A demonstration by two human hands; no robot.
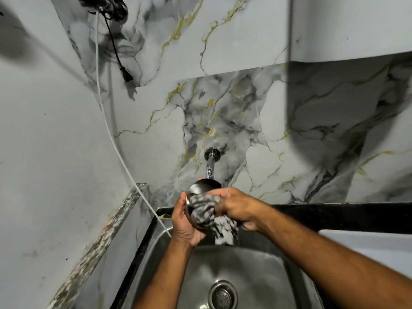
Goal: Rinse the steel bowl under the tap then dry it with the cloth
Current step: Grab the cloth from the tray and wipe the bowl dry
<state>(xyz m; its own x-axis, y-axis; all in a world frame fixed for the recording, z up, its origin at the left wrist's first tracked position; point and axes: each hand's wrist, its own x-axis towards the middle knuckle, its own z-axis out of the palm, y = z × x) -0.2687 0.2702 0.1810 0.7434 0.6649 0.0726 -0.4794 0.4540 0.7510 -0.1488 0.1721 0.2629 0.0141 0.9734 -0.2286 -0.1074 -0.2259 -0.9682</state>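
Scene: A person stands at a steel sink (256,275), low in the frame, drying a dish against a marble-patterned wall.

Steel bowl: The steel bowl (200,188) is held just above the sink's back edge, centre of the frame and slightly below the middle, tipped on its side with its mouth turned toward the right hand.

Left hand: The left hand (185,221) cups the bowl from the left and beneath, fingers curled round its outer wall and rim.

Right hand: The right hand (236,208) is closed on a grey-and-black patterned cloth (207,214), pressing it into the bowl's mouth; a loose tail of the cloth hangs down toward the basin.

Tap: The wall tap (210,166) sits directly above the bowl, its spout nearly touching the upper rim (no stream of water is visible).

Stage: By the look of it the rinse is over and the drying is under way, inside first.

Risk, slip: A wet steel wall held only by curled fingers could twist loose under the cloth's pressure and drop into the sink.

Risk, knock: Lifting or turning the bowl could strike the spout, so close above.

Risk, cloth: The dangling tail may dip onto the basin floor and, if that is wet, carry water back.

Also in view: A white hose (124,161) runs down the left wall to the sink's corner.
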